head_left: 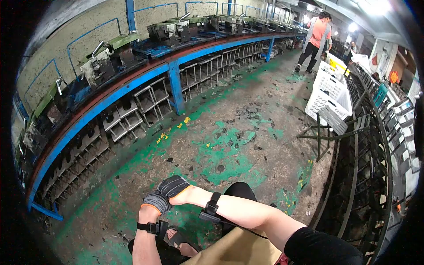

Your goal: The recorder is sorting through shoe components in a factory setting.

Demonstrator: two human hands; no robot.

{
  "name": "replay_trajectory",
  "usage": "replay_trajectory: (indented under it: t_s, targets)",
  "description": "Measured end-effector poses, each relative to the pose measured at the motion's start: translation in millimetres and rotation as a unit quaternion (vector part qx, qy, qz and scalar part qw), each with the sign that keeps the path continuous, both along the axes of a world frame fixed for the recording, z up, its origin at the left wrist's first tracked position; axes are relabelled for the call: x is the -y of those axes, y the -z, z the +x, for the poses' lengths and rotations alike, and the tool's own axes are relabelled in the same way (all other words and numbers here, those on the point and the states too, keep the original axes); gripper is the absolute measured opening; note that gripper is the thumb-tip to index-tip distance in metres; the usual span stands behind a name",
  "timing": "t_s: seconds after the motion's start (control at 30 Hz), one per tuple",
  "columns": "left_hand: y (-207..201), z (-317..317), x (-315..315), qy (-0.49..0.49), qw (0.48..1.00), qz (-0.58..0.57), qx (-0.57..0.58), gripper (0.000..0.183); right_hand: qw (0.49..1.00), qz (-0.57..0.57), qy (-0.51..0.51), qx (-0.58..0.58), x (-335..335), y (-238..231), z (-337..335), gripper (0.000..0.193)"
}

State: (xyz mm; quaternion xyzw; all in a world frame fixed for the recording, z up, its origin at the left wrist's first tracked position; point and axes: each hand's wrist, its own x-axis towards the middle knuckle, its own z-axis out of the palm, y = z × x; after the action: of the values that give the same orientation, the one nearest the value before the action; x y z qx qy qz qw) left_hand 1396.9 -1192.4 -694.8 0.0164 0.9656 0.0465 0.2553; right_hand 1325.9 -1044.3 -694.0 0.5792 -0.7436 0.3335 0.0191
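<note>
My two hands meet in front of my knees, both in dark grey striped knit gloves with orange cuffs. My right hand point(173, 185) lies curled against the far side of my left hand and appears closed around it. Of my left hand point(155, 203), the rounded back of the glove shows, while its fingers are hidden under the right one. No tool or part can be seen between them. A black strap with a small device sits on each wrist: one wrist device point(152, 228) at the left, another wrist device point(211, 207) at the right.
A long blue-framed bench point(172, 66) with metal moulds point(170, 31) curves along the left, racks below it. White crates point(329, 95) and a metal folding stool point(333, 123) stand at right beside dark racks point(353, 185). A person point(316, 39) walks far off. Dark scraps litter the floor point(234, 145).
</note>
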Motion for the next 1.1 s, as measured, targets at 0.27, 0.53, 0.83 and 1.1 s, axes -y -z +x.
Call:
replay_trajectory:
  t_s: [0.27,0.53,0.83,1.1]
  targets:
    - [59,3,36,0.027,0.999,0.028,0.008,0.056,1.0,0.0,0.002,-0.005,3,-12,4,0.015]
    - [7,-3,3,0.012,1.0,0.016,0.002,0.049,0.998,0.062,0.011,0.009,0,-6,-2,0.017]
    - [18,-1,7,0.035,0.995,0.069,-0.056,0.054,1.0,0.024,0.003,0.006,-2,-6,-1,0.017]
    - [61,-1,33,0.05,0.997,0.064,-0.006,0.057,0.999,0.045,0.013,0.02,0,-16,4,0.017]
